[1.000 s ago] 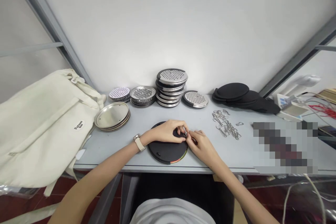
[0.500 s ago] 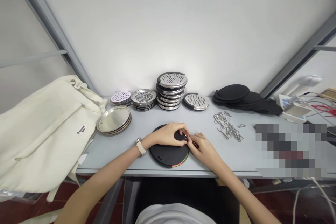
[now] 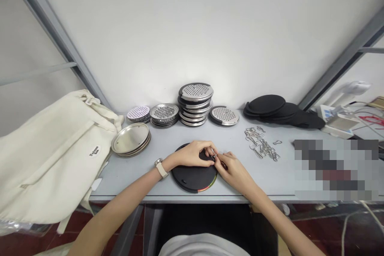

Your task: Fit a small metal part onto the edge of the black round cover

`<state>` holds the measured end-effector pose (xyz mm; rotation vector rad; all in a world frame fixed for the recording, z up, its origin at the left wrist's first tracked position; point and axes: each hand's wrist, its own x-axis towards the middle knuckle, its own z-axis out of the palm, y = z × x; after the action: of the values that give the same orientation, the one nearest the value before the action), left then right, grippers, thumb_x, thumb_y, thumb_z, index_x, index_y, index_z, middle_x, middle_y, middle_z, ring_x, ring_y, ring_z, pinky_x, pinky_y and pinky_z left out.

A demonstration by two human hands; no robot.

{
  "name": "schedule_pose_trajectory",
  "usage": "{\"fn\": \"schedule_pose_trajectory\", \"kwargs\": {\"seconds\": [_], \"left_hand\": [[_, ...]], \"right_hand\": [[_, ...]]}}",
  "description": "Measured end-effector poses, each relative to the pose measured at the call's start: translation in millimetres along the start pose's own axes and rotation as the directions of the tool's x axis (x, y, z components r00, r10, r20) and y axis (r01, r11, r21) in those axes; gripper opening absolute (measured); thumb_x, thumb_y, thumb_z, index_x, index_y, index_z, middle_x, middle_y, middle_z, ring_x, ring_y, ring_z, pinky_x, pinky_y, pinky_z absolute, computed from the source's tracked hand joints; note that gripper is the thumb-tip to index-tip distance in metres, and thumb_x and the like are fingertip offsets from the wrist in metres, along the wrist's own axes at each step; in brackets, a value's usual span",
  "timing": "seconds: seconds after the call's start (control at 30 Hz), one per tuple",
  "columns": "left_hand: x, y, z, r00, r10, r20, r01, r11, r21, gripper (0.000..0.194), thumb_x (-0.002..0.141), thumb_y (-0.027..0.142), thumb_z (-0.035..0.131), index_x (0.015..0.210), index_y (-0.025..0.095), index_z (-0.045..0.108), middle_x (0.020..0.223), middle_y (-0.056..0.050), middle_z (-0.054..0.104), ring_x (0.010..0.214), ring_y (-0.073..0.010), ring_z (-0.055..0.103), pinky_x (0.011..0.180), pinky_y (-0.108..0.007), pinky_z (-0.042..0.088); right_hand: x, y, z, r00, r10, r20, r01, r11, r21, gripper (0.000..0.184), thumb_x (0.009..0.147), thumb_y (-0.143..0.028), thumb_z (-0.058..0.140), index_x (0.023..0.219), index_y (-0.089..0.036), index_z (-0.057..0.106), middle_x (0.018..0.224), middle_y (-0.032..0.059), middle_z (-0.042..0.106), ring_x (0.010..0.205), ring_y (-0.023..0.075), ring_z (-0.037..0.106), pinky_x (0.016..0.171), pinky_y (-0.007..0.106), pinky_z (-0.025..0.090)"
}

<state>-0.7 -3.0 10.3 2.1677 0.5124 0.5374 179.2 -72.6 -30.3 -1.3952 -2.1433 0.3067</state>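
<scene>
A round black disc (image 3: 192,178) with a red, yellow and green strip along part of its edge lies flat at the table's front. My left hand (image 3: 193,153) rests over its upper part, thumb and fingertips closed in a pinch at the disc's right edge. There they grip a small metal clip (image 3: 213,157), mostly covered by the fingers. My right hand (image 3: 232,169) meets the left at that spot, its fingers closed too. Exactly what the right fingertips grasp is hidden. To the right lies a loose pile of metal clips (image 3: 264,148).
Along the wall stand a tall stack of perforated discs (image 3: 196,92), a single grater disc (image 3: 226,116), grater plates (image 3: 164,113) and a purple-white perforated stack (image 3: 138,113). Plain metal plates (image 3: 131,138) sit left, beside a cream bag (image 3: 57,152). Black discs (image 3: 267,106) lie back right.
The view has shifted slightly. Both hands stay at the disc's right edge, with only small finger movement around the metal clip.
</scene>
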Motion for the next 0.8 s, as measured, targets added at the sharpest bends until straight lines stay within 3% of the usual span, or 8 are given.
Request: {"fn": "schedule_pose_trajectory", "kwargs": {"seconds": [0.8], "left_hand": [[0.1,-6.7,1.7,1.0,0.01,-0.025,-0.01,1.0,-0.019,0.031,0.071,0.014,0.068,0.101,0.016,0.061,0.082,-0.001,0.064,0.077,-0.0115,0.058,0.074,-0.022,0.047]], "right_hand": [[-0.1,0.4,1.9,0.999,0.022,-0.032,-0.021,1.0,0.01,0.029,0.094,-0.023,0.037,0.065,-0.022,0.039,0.058,-0.0005,0.049,0.062,0.0179,0.049,0.065,0.029,0.038]]}}
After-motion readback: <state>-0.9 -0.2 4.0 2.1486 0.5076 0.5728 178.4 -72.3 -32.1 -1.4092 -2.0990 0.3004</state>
